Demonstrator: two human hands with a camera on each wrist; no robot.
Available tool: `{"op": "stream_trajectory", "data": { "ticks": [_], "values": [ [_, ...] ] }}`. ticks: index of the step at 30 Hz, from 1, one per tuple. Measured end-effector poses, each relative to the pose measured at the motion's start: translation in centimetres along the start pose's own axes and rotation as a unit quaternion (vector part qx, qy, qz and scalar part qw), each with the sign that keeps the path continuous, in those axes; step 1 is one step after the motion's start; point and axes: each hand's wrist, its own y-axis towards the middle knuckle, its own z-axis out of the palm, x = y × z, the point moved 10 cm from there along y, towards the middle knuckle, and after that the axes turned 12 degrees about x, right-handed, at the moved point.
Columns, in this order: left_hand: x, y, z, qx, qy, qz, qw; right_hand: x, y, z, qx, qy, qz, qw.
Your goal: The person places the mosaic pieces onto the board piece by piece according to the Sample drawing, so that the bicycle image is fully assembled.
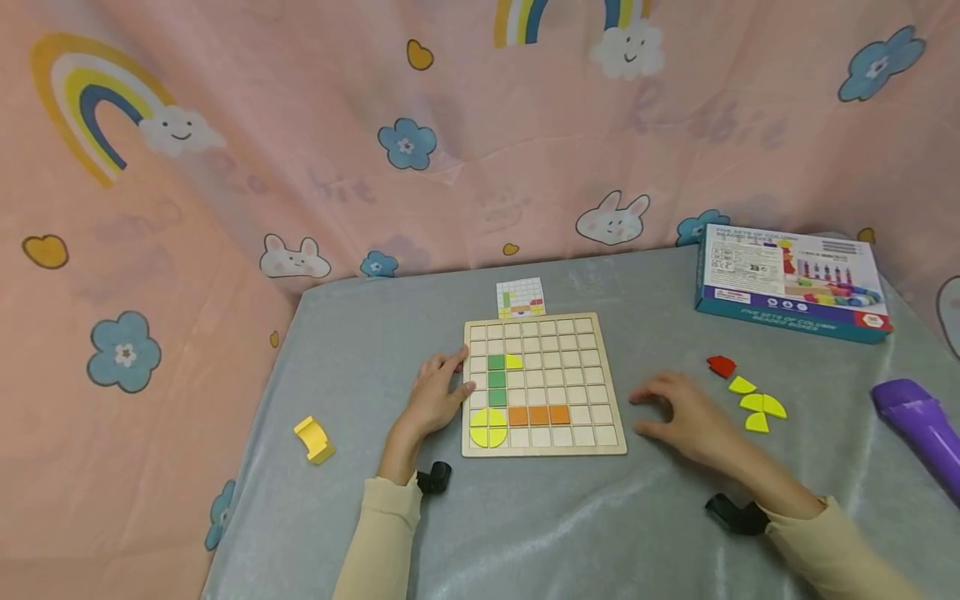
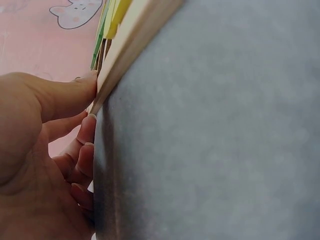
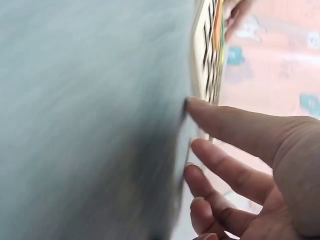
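Observation:
A wooden grid board [image 1: 611, 375] lies on the grey table. My left hand [image 1: 433, 396] rests at its left edge, the thumb [image 2: 75, 97] on the rim and the other fingers loosely bent beside it. On the board, green squares [image 1: 497, 379] form a column with a yellow quarter-circle [image 1: 513, 362] at its top right. Yellow quarters form a circle [image 1: 488, 427] at the lower left, and orange squares [image 1: 538, 415] run in a row beside it. My right hand [image 1: 686, 417] is just right of the board, fingers loosely bent, holding nothing.
Loose yellow quarter-circles [image 1: 752, 403] and red pieces [image 1: 722, 366] lie right of my right hand. A pattern card [image 1: 520, 297] sits behind the board. Farther out are a box [image 1: 795, 283], a purple microphone-like object [image 1: 918, 433] and a yellow curved block [image 1: 314, 440].

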Motion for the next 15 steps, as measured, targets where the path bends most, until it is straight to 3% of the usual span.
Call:
{"op": "stream_trajectory", "data": {
  "ticks": [6, 15],
  "values": [
    [0.0, 0.0, 0.1, 0.001, -0.002, -0.001, 1.0, -3.1, -2.0, -1.7, -0.025, -0.014, 0.024, 0.9993],
    [0.1, 0.0, 0.1, 0.0, -0.003, -0.007, 1.0, -5.6, -4.0, -3.3, -0.049, -0.026, 0.068, 0.9961]
  ]
}}
